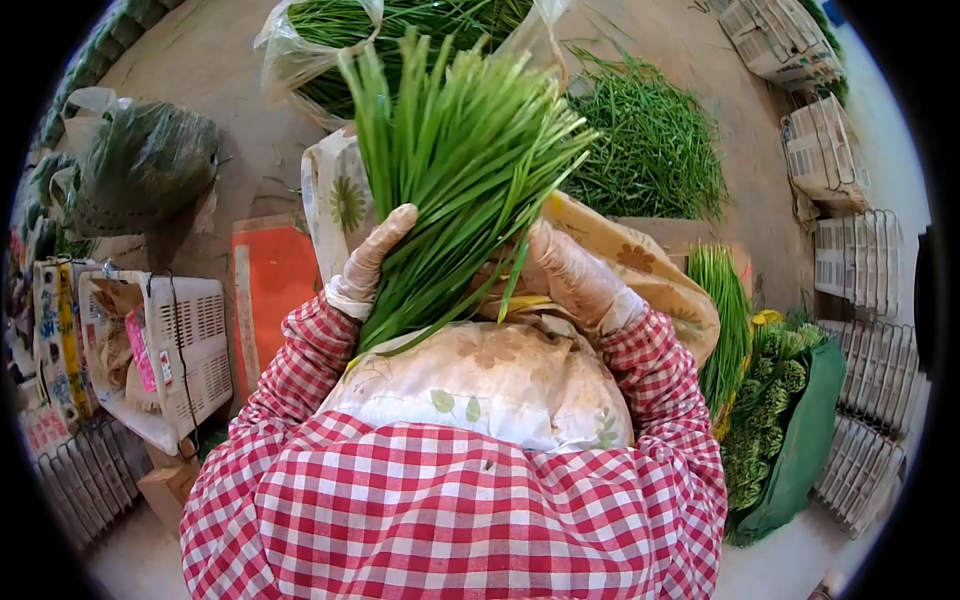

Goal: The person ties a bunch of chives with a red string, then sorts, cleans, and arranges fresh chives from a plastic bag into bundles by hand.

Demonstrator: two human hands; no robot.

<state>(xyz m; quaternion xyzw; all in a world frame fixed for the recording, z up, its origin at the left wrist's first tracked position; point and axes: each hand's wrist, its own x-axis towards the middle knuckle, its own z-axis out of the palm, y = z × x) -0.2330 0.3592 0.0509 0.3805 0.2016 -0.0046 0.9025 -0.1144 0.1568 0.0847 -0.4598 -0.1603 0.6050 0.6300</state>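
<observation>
A thick bunch of garlic chives (450, 190) stands fanned out in front of my chest, tips away from me. My left hand (375, 260), in a pale thin glove, is wrapped round its left side with the thumb on top. On the right side, my right hand (580, 275) is cupped against the bunch, gloved too; its fingers are partly hidden behind the leaves. Under both hands lies a floral cloth (480, 375) over my lap, stained brown.
Beyond the bunch is a plastic bag (285, 60) of long greens. Loose greens form a pile (650, 140) on the floor. Tied bundles (765, 420) lie at right beside green cloth (800, 440). White crates (205, 345) stand left and right. A dark filled bag (150, 165) sits at left.
</observation>
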